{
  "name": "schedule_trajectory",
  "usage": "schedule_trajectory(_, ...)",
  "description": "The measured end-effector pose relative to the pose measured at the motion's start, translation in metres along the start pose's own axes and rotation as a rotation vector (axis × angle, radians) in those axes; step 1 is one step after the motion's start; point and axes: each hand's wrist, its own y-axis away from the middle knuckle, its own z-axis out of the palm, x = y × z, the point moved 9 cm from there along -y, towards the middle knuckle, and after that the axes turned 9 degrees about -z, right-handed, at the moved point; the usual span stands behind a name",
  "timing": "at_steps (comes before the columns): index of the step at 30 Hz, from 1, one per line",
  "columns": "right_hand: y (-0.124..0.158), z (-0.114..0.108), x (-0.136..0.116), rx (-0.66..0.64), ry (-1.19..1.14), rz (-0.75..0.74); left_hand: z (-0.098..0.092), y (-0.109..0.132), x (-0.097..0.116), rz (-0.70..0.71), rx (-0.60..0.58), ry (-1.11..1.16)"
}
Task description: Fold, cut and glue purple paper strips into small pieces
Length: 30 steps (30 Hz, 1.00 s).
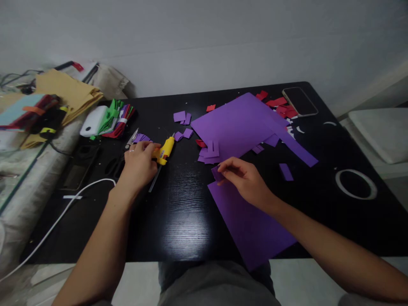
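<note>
My left hand [140,160] has its fingers closed around the rear of a yellow glue gun [166,149], whose nozzle points up and right. A clear glue stick [155,178] slants down behind it. Between the fingertips of my right hand [244,176] is a small purple paper piece [216,173]. Below that hand, a purple sheet [251,229] reaches over the table's front edge. A larger purple sheet [232,123] lies farther back. Stacked purple paper pieces [210,153] sit near its left corner, partly over a red piece.
Scissors [113,165] lie beside my left wrist, partly hidden. A white cable [73,199] crosses the table's left side. Bundled paper strips [116,119] sit at the back left. At right are a phone [300,101], red scraps [280,104], a purple strip [301,151] and a tape ring [339,187].
</note>
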Motion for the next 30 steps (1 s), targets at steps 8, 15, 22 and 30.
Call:
schedule_trajectory(8, 0.002, -0.002, 0.008, 0.050, -0.091, 0.103, 0.002, 0.000, 0.000, 0.028, 0.033, 0.020)
schedule_trajectory(15, 0.001, -0.005, 0.008, 0.068, -0.148, 0.124, -0.035, 0.010, 0.020, 0.157, 0.108, 0.398)
schedule_trajectory(22, -0.002, -0.013, 0.017, 0.148, -0.266, 0.140, -0.022, 0.023, 0.022, 0.073, 0.043, 0.749)
schedule_trajectory(30, -0.004, -0.019, 0.025, 0.221, -0.348, 0.166, -0.006, 0.027, 0.021, -0.066, -0.077, 1.004)
